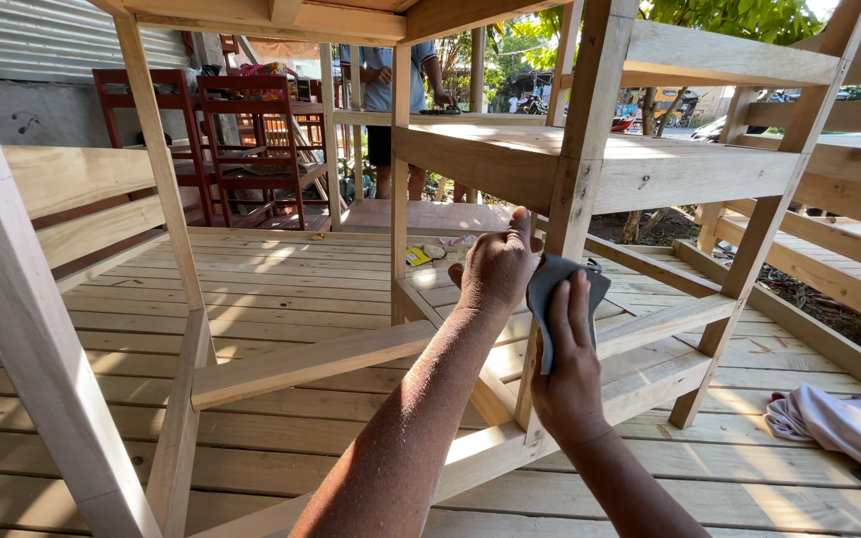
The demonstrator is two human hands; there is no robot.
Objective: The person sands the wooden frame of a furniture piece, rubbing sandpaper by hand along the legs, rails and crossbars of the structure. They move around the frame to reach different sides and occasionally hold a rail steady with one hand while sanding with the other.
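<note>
hands at the front leg of an unfinished wooden table

the left hand [495,267] is wrapped around the front leg [560,249] of a bare wooden table [650,169], thumb pointing up along the post, fingers hidden behind it. the grip is closed on the wood.

the right hand [570,364] sits just below and to the right of the left hand. it presses a folded piece of dark grey sandpaper [550,289] flat against the same leg. the fingers lie over the sheet and pin it to the post; the sheet's upper edge shows above the fingertips. the two hands are close together but not touching, as far as can be seen.

the leg stands upright on a plank deck [281,279]. lower rails [650,329] join the leg on its right side, under the hands. a second bare frame [166,199] stands at left, its stretcher [311,364] running toward the forearms.

a crumpled pale cloth [839,423] lies on the deck at lower right, well apart from the hands. red-brown chairs [251,139] stand at the far end of the deck. another person [391,90] stands behind the table, hands near its far edge.
</note>
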